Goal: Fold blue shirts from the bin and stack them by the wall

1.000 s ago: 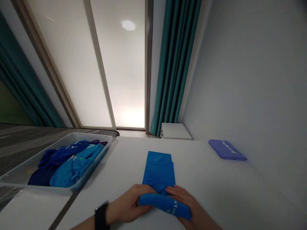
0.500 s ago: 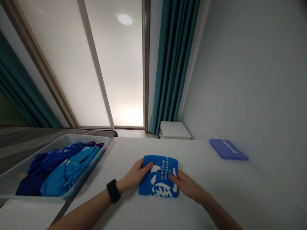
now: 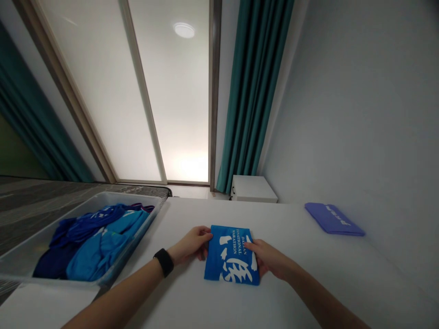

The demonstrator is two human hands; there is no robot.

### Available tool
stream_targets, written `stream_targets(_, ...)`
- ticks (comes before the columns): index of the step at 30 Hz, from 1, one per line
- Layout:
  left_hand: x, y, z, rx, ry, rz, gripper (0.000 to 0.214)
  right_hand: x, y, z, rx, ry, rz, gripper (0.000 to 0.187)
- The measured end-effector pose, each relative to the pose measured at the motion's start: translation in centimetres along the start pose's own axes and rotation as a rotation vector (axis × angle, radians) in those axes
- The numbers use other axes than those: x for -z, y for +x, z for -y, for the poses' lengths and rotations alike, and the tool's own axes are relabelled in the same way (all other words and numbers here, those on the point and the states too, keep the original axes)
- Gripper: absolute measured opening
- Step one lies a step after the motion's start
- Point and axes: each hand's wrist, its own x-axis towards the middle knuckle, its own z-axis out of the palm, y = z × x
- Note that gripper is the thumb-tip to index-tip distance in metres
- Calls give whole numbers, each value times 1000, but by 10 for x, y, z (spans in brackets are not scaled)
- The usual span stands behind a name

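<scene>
A folded blue shirt (image 3: 230, 262) with white lettering lies between my hands over the white table (image 3: 164, 306), in a neat rectangle. My left hand (image 3: 194, 242) pinches its upper left edge between thumb and fingers, a black band round the wrist. On the other side, my right hand (image 3: 269, 260) grips the right edge, thumb on top and fingers underneath. Whether the shirt's underside rests on the table cannot be made out.
At the left stands a translucent plastic bin (image 3: 116, 195) with several crumpled blue garments (image 3: 106, 242). A folded purple garment (image 3: 332, 219) lies at the right by the wall (image 3: 360, 114). Beyond the table's far edge is a white cabinet (image 3: 255, 188).
My left thumb has slid from the shirt's front out to its left edge. The shirt looks flatter, and more of its lettering shows. The whole view has shifted slightly.
</scene>
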Motion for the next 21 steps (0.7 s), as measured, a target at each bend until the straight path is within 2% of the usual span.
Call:
stream_targets(4, 5, 7, -1, 1, 128, -13, 44, 19, 6, 7, -24, -293, 0, 38)
stream_targets(6, 7, 11, -5, 3, 180, -33, 42, 29, 14, 9, 2, -480, -119, 35)
stream_targets(8, 9, 17, -9, -35, 258, -66, 40, 33, 25, 8, 95, -592, -278, 29)
stream_targets(11, 11, 27, -12, -258, 483, -152, 39, 30, 41, 7, 271, -628, -399, 24)
stream_targets(13, 11, 32, -10, -401, 620, -225, 41, 25, 49, 6, 330, -638, -431, 25)
stream_targets(14, 10, 33, -8, -431, 659, -251, 43, 22, 52, 5, 349, -643, -439, 27)
stream_targets(16, 8, 34, -5, -423, 683, -265, 45, 17, 57, 2, 376, -652, -443, 28)
stream_targets(21, 6, 28, 0, -396, 578, -160, 43, 16, 62, -3, 423, -655, -427, 24)
